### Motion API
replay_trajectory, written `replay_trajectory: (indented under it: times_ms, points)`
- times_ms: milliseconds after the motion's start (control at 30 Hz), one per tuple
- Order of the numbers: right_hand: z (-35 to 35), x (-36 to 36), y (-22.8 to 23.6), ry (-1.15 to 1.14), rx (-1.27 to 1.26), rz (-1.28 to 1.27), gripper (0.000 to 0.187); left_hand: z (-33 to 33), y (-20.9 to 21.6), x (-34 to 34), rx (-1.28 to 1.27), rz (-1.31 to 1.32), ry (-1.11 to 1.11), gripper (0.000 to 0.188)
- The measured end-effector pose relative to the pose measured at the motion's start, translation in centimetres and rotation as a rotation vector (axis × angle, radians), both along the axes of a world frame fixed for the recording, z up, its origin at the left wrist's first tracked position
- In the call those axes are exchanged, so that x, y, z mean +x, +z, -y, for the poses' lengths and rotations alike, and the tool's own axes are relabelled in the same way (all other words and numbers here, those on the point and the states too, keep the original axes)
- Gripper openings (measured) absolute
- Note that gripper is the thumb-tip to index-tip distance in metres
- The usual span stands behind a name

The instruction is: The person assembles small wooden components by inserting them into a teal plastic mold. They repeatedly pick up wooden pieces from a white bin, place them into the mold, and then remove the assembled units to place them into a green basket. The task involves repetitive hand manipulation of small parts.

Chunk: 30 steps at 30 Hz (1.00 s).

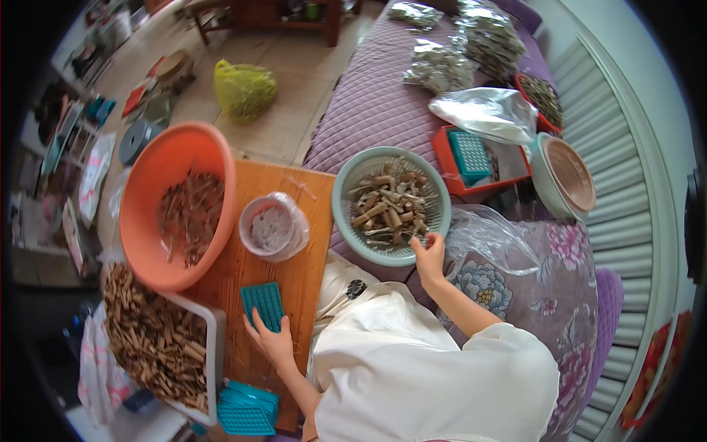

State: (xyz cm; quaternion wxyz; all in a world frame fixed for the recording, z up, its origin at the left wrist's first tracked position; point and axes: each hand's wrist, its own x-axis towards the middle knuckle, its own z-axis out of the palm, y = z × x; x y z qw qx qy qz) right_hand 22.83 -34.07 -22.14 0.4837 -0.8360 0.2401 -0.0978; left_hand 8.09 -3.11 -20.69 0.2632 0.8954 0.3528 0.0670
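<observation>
My left hand (274,343) lies at the near end of a small teal tray (262,298) with rows of cells, fingers spread across its lower part. The tray rests on a wooden table. My right hand (430,259) is at the near right rim of a round pale green basket (340,210). Its fingers are bent together; whatever they hold is too small to make out. Short brown dried stem pieces (390,206) fill the basket's middle. A clear plastic-lined tub (274,250) with greyish contents stands beyond the teal tray.
On the left, a large orange basin (136,243) holds dark dried bits. Nearer is a white-rimmed bin (215,346) of cut stems. Other teal trays (247,409) lie at the table's near edge. Clear plastic (486,243), a red box (449,158) and filled bags (490,44) are at right.
</observation>
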Motion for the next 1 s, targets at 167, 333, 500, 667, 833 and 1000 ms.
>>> replay_trajectory:
  times_ms: [167, 333, 500, 667, 833, 1000]
  points:
    - [1.0, -1.8, 0.4, -0.325, 0.751, -0.345, 0.036, 0.1, 0.4, 0.5, 0.087, -0.072, -0.029, 0.072]
    - [-0.1, -2.6, -0.2, -0.495, 1.135, -0.587, 0.040, 0.4, 0.3, 1.0, 0.157, -0.097, -0.050, 0.070]
    - [-0.4, -1.0, -2.6, -0.305, 1.295, -0.438, 0.033, 0.9, 3.3, 0.2, 0.130, 0.043, -0.047, 0.064]
    - [-1.0, -0.5, -2.3, -0.427, 1.388, -0.297, 0.024, 0.8, 8.9, -6.1, 0.220, 0.097, -0.003, 0.063]
    - [-2.1, 0.2, -2.1, -0.422, 1.534, -0.100, 0.025, -0.9, 11.2, -15.3, 0.550, 0.040, 0.312, 0.062]
    - [-2.1, 5.6, -2.3, -0.352, 1.563, 0.067, 0.020, -1.3, 8.6, -21.7, 0.664, -0.246, 0.904, 0.058]
